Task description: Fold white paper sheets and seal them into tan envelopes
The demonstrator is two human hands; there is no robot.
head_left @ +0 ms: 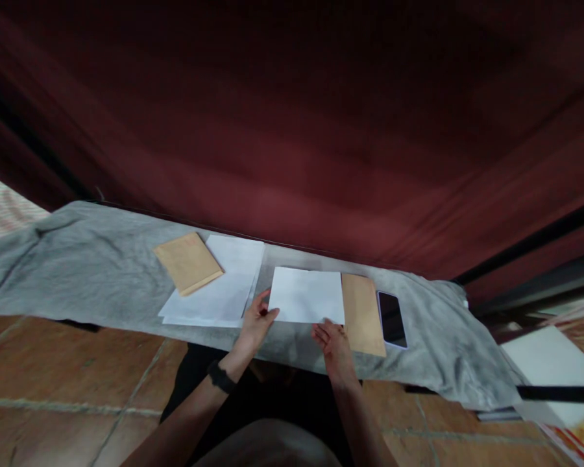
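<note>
A white sheet of paper (306,296) lies in front of me, its right side overlapping a brown envelope (365,318). My left hand (259,319) is at the sheet's lower left corner, thumb and fingers closed on its edge. Below the lower right edge is my right hand (331,340), palm partly up, fingers curled and touching the edge; whether they grip it is unclear. To the left, more white sheets (224,292) lie in a stack with a second brown envelope (187,263) on top, tilted.
A phone (392,319) with a dark screen lies right of the envelope. Grey cloth (107,266) covers the narrow table. Behind it hangs a dark red curtain (292,162). A white board or sheet (549,363) is at the far right, above the tiled floor (121,376).
</note>
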